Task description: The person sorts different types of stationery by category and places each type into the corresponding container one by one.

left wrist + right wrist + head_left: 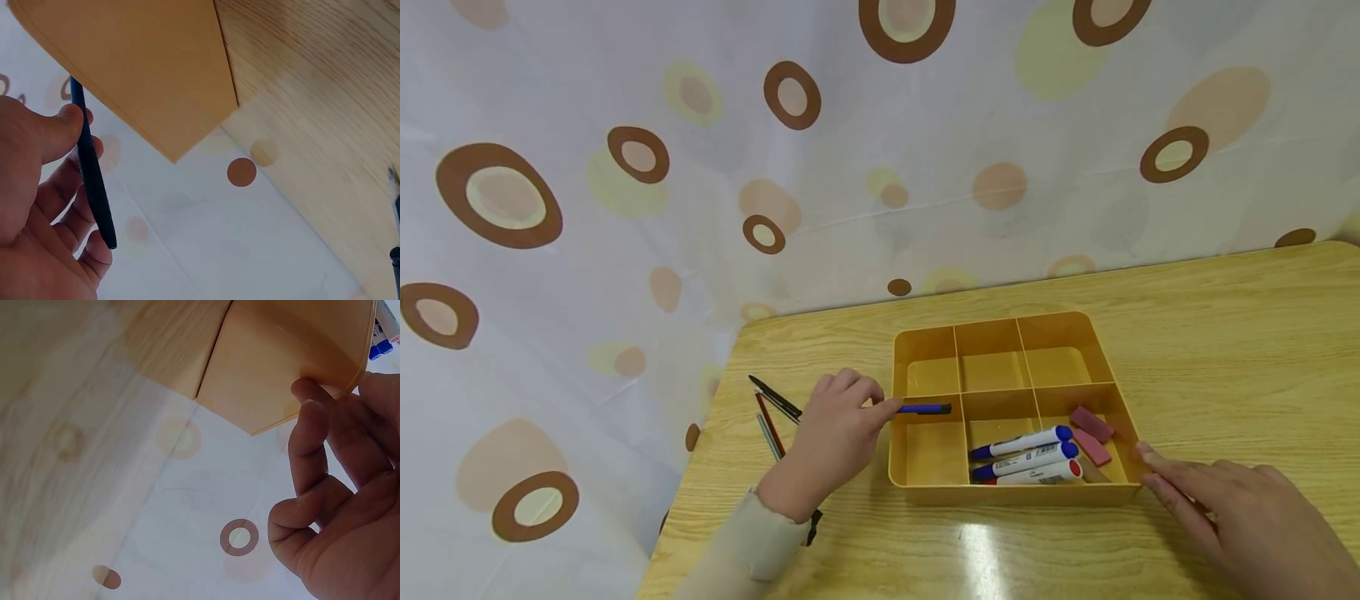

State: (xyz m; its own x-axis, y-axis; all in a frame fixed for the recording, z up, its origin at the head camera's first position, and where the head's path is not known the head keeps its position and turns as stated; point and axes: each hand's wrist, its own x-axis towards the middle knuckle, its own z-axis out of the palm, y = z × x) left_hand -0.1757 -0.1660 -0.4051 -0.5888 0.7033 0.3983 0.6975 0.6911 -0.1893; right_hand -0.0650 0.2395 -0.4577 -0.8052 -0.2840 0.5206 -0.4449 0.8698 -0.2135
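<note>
My left hand [842, 429] pinches a blue pen [925, 409] between thumb and fingers. The pen's front part reaches over the near-left compartment of a yellow divided tray [1022, 497], while its dark rear end shows below the thumb in the left wrist view. At the tray's near-right corner, my right hand [1247, 500] holds the wall with thumb and index finger; its other fingers are loosely bent. Three white markers [1026, 462], two with blue caps and one with red, lie in the near-middle compartment. Pink erasers [1092, 423] lie in the near-right one.
Left of the tray, partly behind my left hand, a black pen [775, 396], a dark red pencil [771, 425] and a pale teal pencil [767, 435] lie on the wooden table [1225, 358]. A patterned curtain [850, 167] hangs along the table's back and left edges.
</note>
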